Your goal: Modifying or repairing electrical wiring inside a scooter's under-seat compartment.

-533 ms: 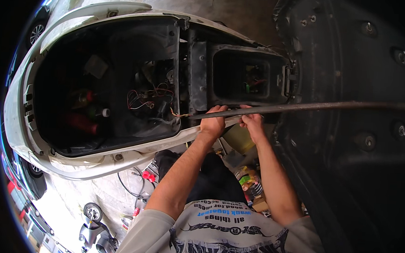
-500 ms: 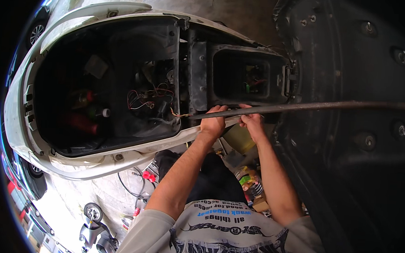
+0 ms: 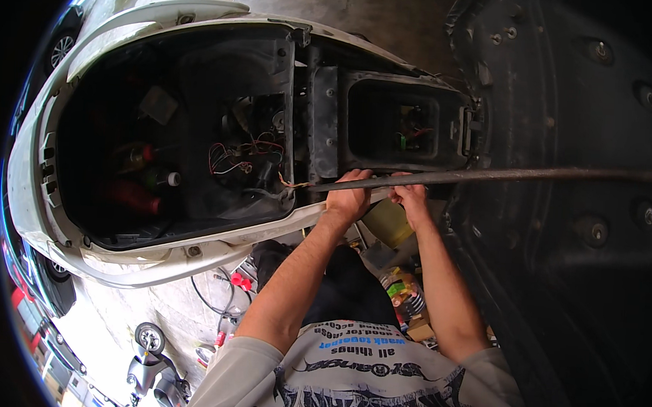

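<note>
Presumably stiff yet brittle, the white side panel point(image 3: 305, 216) borders the open compartment point(image 3: 201, 60); support its rim. Left hand point(image 3: 350, 201) and right hand point(image 3: 412, 199) sit apart there, grip indeterminable behind the dark rod point(image 3: 519, 174).

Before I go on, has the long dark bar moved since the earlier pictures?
No, not visibly: judged against the small open box, the long dark bar keeps its place along the near side; only the whole view has shifted slightly.
</note>
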Demonstrator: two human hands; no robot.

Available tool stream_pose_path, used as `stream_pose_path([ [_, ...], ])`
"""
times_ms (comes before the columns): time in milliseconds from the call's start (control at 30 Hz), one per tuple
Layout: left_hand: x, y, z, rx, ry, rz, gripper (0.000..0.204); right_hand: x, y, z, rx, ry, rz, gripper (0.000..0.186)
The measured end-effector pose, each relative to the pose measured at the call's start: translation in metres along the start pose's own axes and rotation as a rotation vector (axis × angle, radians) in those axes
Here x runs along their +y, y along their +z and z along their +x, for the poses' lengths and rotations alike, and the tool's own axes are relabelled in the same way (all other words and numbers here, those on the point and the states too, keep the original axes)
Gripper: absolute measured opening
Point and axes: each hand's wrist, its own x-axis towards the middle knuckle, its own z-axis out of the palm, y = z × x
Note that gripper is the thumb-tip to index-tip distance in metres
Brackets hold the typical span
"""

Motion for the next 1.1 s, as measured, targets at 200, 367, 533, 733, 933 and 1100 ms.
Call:
stream_pose_path([
  [200, 0.006, 0.004, 0.003, -0.01, -0.019, 0.052, 0.029, 0.011, -0.005, 0.003, 0.01, -0.006, 0.07, 0.009],
  [367, 0.012, 0.022, 0.004, 0.095, -0.028, 0.107, 0.028, 0.017, -0.003, 0.003, 0.02, 0.014, 0.122, 0.011],
  [533, 0.018, 0.031, 0.007, 0.078, -0.068, 0.186, 0.026, 0.015, -0.004, -0.001, 0.03, 0.017, 0.141, 0.011],
  [733, 0.025, 0.042, 0.009, 0.093, -0.116, 0.177, 0.026, 0.016, -0.005, -0.002, 0.043, 0.022, 0.124, 0.009],
  [933, 0.034, 0.039, 0.015, 0.152, -0.215, 0.146, 0.017, 0.014, -0.01, -0.001, 0.007, 0.017, 0.072, 0.01],
  [1100, 0.03, 0.037, 0.014, 0.088, -0.237, 0.114, 0.016, 0.007, -0.002, -0.003, 0.041, 0.001, -0.03, 0.016],
])
